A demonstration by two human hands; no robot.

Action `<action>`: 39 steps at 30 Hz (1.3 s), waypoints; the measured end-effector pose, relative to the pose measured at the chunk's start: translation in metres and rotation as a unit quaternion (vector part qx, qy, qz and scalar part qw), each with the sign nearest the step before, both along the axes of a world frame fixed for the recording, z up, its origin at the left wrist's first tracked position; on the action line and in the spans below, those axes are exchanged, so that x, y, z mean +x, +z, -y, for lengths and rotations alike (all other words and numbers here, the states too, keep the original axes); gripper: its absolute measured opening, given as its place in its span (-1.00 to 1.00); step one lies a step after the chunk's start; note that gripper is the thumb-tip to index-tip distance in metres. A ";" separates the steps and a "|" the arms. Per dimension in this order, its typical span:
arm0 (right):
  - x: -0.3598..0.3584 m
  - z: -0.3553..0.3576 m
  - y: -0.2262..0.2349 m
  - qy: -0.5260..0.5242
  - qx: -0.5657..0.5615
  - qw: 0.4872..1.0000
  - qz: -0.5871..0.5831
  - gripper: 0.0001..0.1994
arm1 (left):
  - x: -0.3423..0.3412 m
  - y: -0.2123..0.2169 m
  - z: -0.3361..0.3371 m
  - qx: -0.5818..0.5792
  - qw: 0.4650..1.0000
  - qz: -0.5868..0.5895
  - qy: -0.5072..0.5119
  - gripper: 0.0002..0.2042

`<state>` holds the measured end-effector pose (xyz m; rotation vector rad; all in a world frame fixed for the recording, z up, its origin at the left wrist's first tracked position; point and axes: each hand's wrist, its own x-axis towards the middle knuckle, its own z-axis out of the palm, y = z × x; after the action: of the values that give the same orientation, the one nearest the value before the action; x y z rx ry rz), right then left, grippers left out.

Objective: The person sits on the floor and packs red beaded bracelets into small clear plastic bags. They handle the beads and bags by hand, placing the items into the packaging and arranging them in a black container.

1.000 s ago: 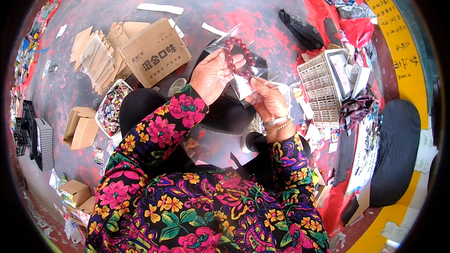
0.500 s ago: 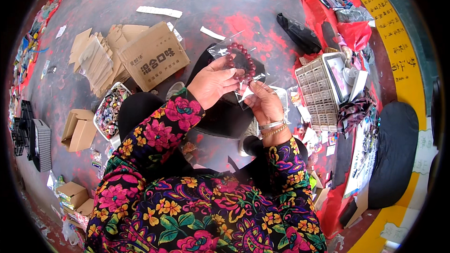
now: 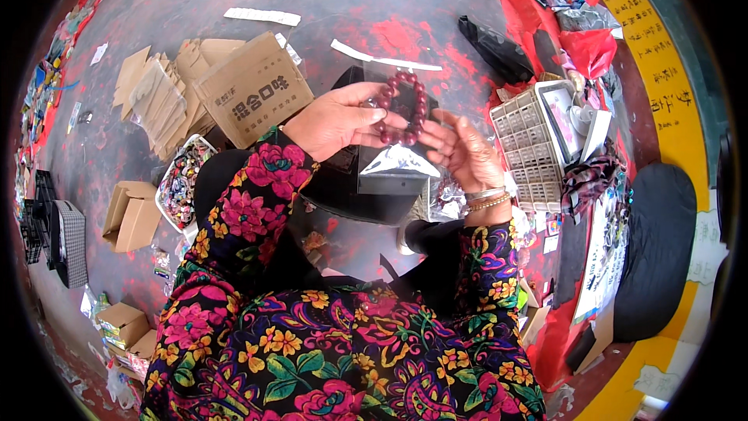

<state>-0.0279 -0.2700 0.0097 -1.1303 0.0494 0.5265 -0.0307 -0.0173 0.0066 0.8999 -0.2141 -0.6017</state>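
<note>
A dark red beaded bracelet [image 3: 421, 106] lies as a loop in a clear, flat plastic bag [image 3: 393, 185]. A white, shiny patch shows on the bag below the beads; whether it is glare or an insert I cannot tell. Reaching in from the left, my left hand [image 3: 339, 121] grips the bag and the bracelet's left side between thumb and fingers. My right hand [image 3: 470, 157] is at the bag's right edge, its fingers stretched and apart, fingertips close to the beads. Under both hands is a black, flat-topped surface [image 3: 351, 199] between my knees.
To the left stand a white basket of small packets [image 3: 187, 187], a printed cardboard box [image 3: 253, 93], flattened cardboard [image 3: 160, 101] and a small open carton [image 3: 132, 217]. A pale plastic crate [image 3: 526, 152] stands at the right, near a black bag [image 3: 495, 51] and a black oval cushion [image 3: 654, 253].
My right hand has loosened from the bag's lower edge and moved right, its fingers spreading. The bag has turned more upright. My left hand has shifted slightly left, still gripping.
</note>
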 end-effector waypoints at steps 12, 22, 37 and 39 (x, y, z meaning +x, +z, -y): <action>0.000 -0.022 -0.020 -0.069 0.063 0.994 -0.061 -0.72 | -0.001 -0.015 0.016 0.043 0.994 -0.095 0.044 -0.76; -0.002 -0.030 -0.017 -0.080 0.063 0.993 -0.055 -0.72 | 0.006 -0.035 0.015 0.019 0.998 -0.018 0.054 -0.72; -0.002 -0.036 -0.022 -0.080 0.064 0.995 -0.013 -0.70 | 0.000 -0.026 0.021 0.070 0.990 -0.060 0.106 -0.77; -0.001 -0.034 -0.023 -0.079 0.068 0.995 -0.001 -0.69 | 0.002 -0.025 0.025 0.065 0.989 -0.076 0.105 -0.78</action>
<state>-0.0292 -0.2358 -0.0129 -0.9841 0.1024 0.3849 -0.0285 -0.0425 -0.0188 0.9839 0.0573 -0.4898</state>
